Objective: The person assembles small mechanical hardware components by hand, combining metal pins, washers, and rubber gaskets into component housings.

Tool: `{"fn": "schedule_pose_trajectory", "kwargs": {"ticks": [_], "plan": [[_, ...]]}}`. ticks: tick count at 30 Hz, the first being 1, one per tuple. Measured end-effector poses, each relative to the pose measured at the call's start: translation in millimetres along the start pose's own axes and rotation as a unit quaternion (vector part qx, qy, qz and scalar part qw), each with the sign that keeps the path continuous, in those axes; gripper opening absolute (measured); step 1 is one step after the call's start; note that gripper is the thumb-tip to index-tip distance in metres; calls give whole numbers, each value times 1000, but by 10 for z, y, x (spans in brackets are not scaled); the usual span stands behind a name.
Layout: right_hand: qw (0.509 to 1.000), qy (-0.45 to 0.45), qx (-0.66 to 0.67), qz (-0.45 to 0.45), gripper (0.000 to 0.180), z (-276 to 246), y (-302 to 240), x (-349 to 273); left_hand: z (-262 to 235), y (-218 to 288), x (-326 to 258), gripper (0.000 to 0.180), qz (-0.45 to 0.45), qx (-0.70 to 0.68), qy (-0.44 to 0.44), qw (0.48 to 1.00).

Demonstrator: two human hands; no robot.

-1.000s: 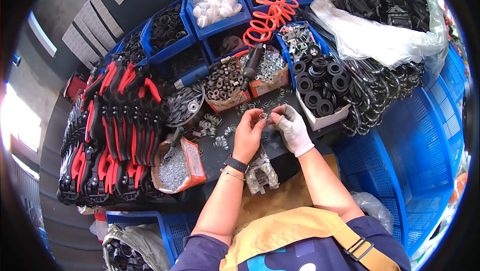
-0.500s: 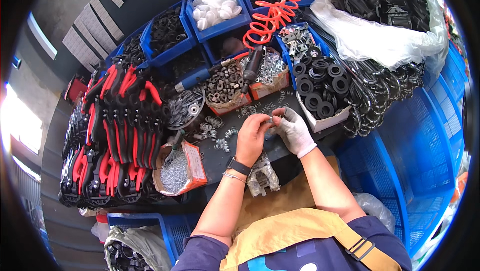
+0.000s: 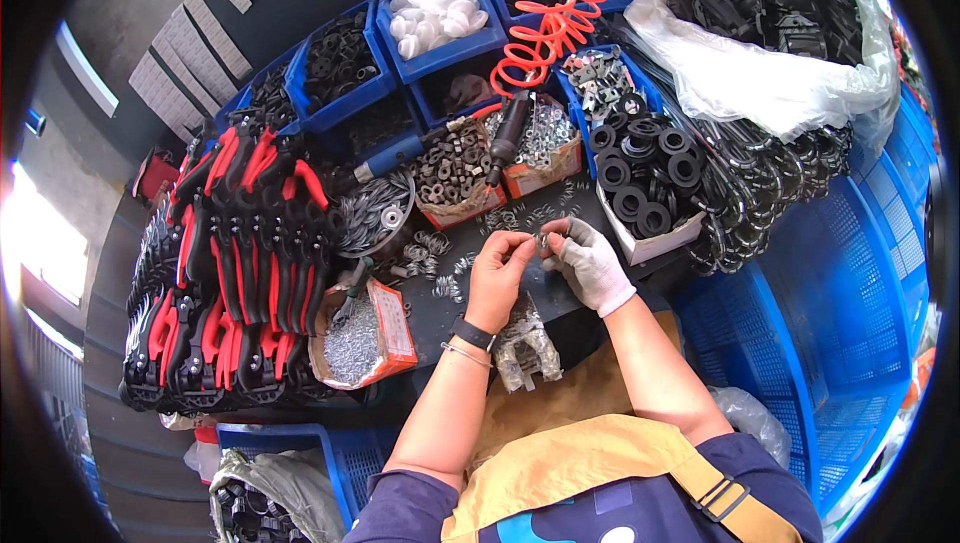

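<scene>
In front of my chest the two hands meet over the dark bench. My left hand (image 3: 501, 273), bare with a black wristband, is closed in a pinch; whatever its fingertips hold is too small to make out. My right hand (image 3: 592, 269), in a white glove, pinches a small silvery spring (image 3: 543, 240) right beside the left fingertips. Loose coil springs (image 3: 450, 285) lie left of my left hand, and more springs (image 3: 545, 213) lie just beyond the hands. Below them stands a metal fixture (image 3: 526, 351) wrapped in clear tape.
Red-and-black clamps (image 3: 240, 253) are stacked at left, beside a box of small rivets (image 3: 352, 345). Boxes of nuts (image 3: 452, 168), black rings (image 3: 640, 178) and blue bins (image 3: 440, 61) line the back. A power driver (image 3: 508, 133) hangs near a red coiled hose (image 3: 550, 33). Blue crates (image 3: 750, 343) stand right.
My hands have drawn slightly apart at the fingertips, the left shifting a little toward me, and the small silvery spring shows more clearly between them. Everything else stays in place.
</scene>
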State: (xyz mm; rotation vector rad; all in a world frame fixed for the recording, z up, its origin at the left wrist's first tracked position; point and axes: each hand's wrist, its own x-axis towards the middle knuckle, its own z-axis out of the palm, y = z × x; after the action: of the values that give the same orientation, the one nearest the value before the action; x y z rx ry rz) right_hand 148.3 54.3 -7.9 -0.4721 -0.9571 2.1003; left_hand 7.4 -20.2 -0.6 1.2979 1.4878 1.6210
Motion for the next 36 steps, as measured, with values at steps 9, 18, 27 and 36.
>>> {"fn": "schedule_pose_trajectory", "kwargs": {"ticks": [9, 18, 27, 36], "plan": [[718, -107, -527, -442, 28, 185, -73, -79, -64, 166, -19, 15, 34, 278, -29, 959], [894, -13, -359, -269, 34, 147, 20, -187, -128, 130, -67, 15, -118, -208, -79, 968], [982, 48, -161, -85, 30, 361, -74, -177, -42, 310, -94, 8, 144, 168, -9, 975], [999, 44, -14, -8, 23, 237, -23, -136, 25, 203, -156, 40, 25, -42, -17, 999]]}}
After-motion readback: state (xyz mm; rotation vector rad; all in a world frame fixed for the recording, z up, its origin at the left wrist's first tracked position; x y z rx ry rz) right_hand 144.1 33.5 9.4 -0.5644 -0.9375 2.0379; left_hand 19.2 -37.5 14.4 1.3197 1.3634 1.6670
